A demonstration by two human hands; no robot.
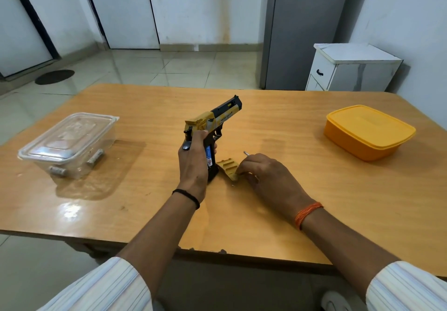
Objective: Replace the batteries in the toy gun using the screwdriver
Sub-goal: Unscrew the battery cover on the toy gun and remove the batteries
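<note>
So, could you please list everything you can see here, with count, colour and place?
toy gun: one, yellow and black, upright at table centre
battery: one, blue and white, in the grip
cover: one, yellow, on table beside the grip
screwdriver: one, only its metal tip shows
clear box: one, lidded, table left, grey cells inside
yellow box: one, lidded, table right
table: one, wooden
cabinet: one, white, behind
left hand: grips the gun
right hand: fingers on the cover
</note>
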